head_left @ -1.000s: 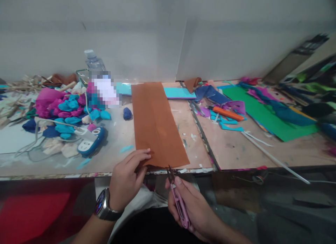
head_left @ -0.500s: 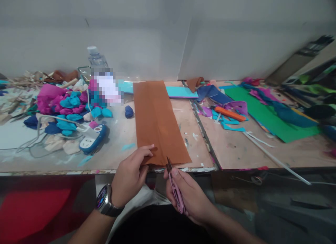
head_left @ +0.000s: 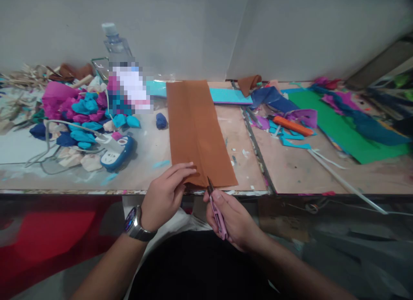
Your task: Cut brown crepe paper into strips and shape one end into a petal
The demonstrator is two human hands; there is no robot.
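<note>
A long strip of brown crepe-like paper or cloth (head_left: 200,128) lies lengthwise on the table, reaching its front edge, with a crease down the middle. My left hand (head_left: 166,192), a watch on its wrist, rests at the strip's lower left corner. Its fingers are stretched out over the sheet, and the thumb sits lower by the table edge. In my right hand (head_left: 230,216) is a pink-handled folding knife (head_left: 220,222), its dark blade pointing up and away at the strip's front edge, near the crease. Whether the blade is in the material I cannot tell.
Crumpled pink, blue and cream pieces (head_left: 87,104) are heaped at left beside a blue-and-white power strip (head_left: 118,153) and a clear bottle (head_left: 116,44). To the right lie an orange cutter (head_left: 292,125), coloured scraps, a green sheet (head_left: 358,140) and a thin white stick (head_left: 348,181).
The view has tilted down, so everything sits higher. My left fingers have straightened out over the strip. The knife stays in my right hand at the strip's front edge.
</note>
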